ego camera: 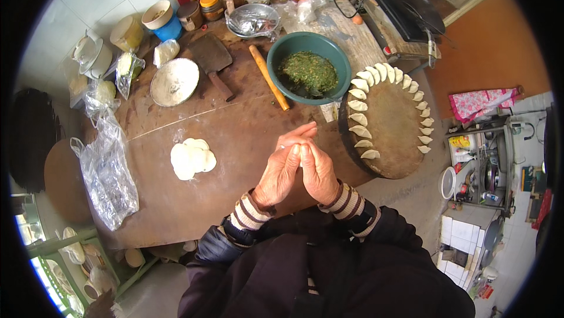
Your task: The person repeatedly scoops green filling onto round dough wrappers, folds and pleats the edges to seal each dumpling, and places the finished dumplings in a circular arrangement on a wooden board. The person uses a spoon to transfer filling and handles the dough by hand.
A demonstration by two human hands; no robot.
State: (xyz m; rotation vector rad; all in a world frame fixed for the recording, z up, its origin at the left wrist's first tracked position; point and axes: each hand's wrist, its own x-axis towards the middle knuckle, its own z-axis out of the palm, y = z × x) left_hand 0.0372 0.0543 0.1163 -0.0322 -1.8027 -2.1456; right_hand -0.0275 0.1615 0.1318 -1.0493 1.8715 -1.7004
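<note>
My left hand point(280, 170) and my right hand point(320, 170) are pressed together above the table's front edge, thumbs side by side. Between them they close on a dumpling, of which only a small pale bit shows. Left of my hands, overlapping round dough wrappers point(192, 158) lie on the brown table. Beyond my hands stands a green plastic basin point(272, 53) with chopped green filling point(308, 70) and a utensil partly sunk in it. To the right, folded dumplings point(360, 131) line the rim of a round wooden board point(392, 128).
A wooden rolling pin point(269, 78) leans by the basin. Left of it lie a cleaver point(211, 56) and a whitish bowl point(175, 82). Plastic bags point(108, 172) cover the table's left side. Jars point(211, 6) and a foil-like covered bowl point(253, 20) stand along the wall.
</note>
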